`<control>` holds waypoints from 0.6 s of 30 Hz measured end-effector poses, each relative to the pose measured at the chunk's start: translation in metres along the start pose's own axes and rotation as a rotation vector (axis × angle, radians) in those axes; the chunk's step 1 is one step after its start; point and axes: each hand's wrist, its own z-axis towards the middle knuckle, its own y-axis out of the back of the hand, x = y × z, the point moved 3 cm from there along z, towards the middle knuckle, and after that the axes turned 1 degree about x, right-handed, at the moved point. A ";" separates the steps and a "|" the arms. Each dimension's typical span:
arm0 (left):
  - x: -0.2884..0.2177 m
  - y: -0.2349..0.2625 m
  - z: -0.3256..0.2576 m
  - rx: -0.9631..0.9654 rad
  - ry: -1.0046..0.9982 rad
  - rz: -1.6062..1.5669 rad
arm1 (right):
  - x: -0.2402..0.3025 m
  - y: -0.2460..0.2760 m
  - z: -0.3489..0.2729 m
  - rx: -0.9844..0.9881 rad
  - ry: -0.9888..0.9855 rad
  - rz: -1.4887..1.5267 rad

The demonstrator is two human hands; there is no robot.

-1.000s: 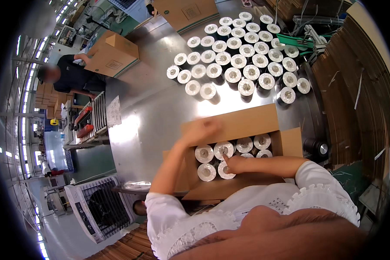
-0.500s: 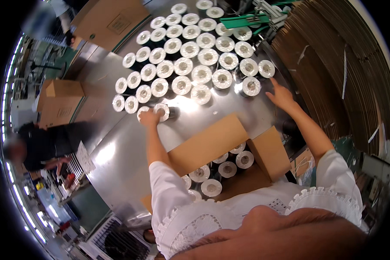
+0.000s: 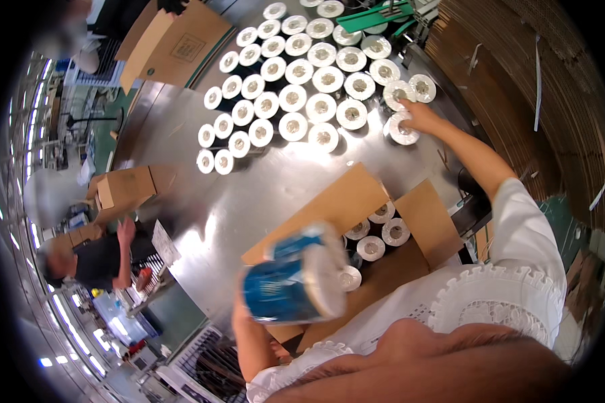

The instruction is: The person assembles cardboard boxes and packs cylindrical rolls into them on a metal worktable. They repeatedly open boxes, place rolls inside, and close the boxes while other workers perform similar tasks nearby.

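My left hand [image 3: 240, 305] has two blue-wrapped rolls with white ends [image 3: 279, 289] tipped sideways above an open cardboard box [image 3: 329, 211]. These rolls hide most of its fingers, and they are blurred. Farther right, my right hand [image 3: 423, 119] is closed on two standing rolls [image 3: 404, 134] that touch each other, its fingertips at their top ends. Inside the box, several rolls [image 3: 371, 248] stand upright, white ends up. Many more rolls [image 3: 293, 98] stand in rows on the metal table [image 3: 228, 201].
Stacked flat cardboard [image 3: 497, 87] lines the right side. A green guide [image 3: 376, 17] with metal parts is at the far edge. Another carton [image 3: 181, 43] stands at the far left. A person in dark clothing [image 3: 101, 262] works at the left near a smaller carton [image 3: 126, 190].
My left hand has lifted two rolls off the table and brought them back over the box. My right hand has moved onto two rolls at the right, which now stand together.
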 end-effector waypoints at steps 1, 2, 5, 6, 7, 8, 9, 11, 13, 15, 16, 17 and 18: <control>0.013 -0.039 -0.011 0.141 0.029 0.068 | 0.027 0.023 -0.014 0.015 -0.025 0.019; 0.032 -0.064 -0.013 0.260 0.020 0.166 | 0.055 0.050 -0.032 0.028 -0.053 0.039; 0.071 -0.120 0.003 0.442 -0.276 0.799 | 0.122 0.115 -0.091 -0.142 0.020 0.120; 0.079 -0.137 0.002 0.348 -0.539 1.050 | 0.156 0.132 -0.113 -0.190 0.055 0.173; 0.094 -0.150 0.003 0.322 -0.646 1.305 | 0.180 0.139 -0.135 -0.209 0.193 0.232; 0.114 -0.156 0.006 0.297 -0.750 1.561 | 0.201 0.141 -0.157 -0.230 0.326 0.291; 0.142 -0.154 0.016 0.298 -0.766 1.724 | 0.225 0.138 -0.180 -0.193 0.523 0.167; 0.183 -0.146 0.033 0.314 -0.724 1.956 | 0.263 0.119 -0.219 0.097 0.651 -0.028; 0.221 -0.122 0.056 0.278 -0.879 1.893 | 0.283 0.084 -0.256 0.469 0.545 -0.151; 0.225 -0.121 0.059 0.253 -0.765 1.975 | 0.282 0.046 -0.267 0.670 0.451 -0.226; 0.209 -0.126 0.050 0.308 -0.646 2.022 | 0.281 0.033 -0.269 0.755 0.384 -0.245; 0.200 -0.125 0.046 0.511 -0.559 2.008 | 0.278 0.019 -0.271 0.838 0.311 -0.263; 0.191 -0.124 0.045 0.567 -0.545 1.933 | 0.265 -0.006 -0.268 0.821 0.209 -0.225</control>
